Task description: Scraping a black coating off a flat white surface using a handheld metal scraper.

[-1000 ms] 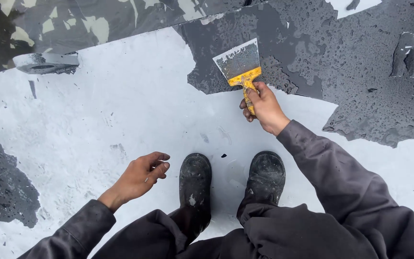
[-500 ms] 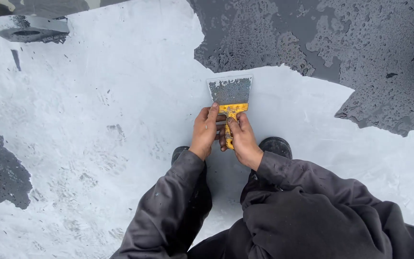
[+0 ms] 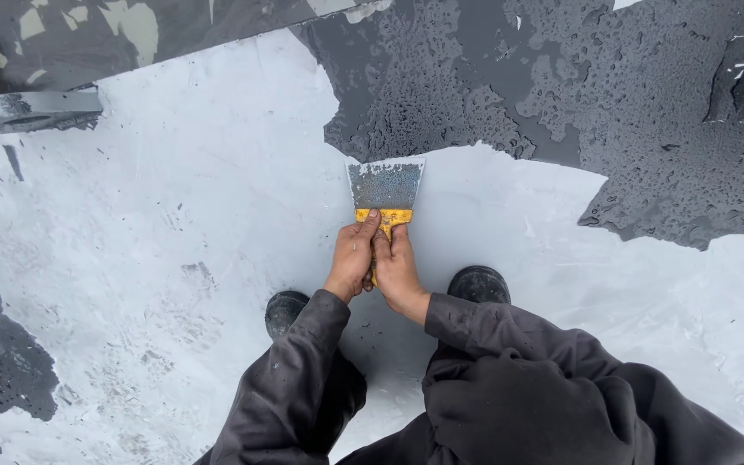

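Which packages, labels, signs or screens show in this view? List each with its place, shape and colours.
None in view: no package, label, sign or screen.
What shows instead: the left hand and right hand both grip the yellow handle of a wide-bladed scraper, blade flat on the pale grey surface, just short of the dark blistered coating.

The scraper (image 3: pixel 385 194) handle is mostly hidden under both hands. The right boot (image 3: pixel 479 283) is partly covered by the right sleeve. The grey strip (image 3: pixel 32 110) at upper left is cut off by the frame edge.
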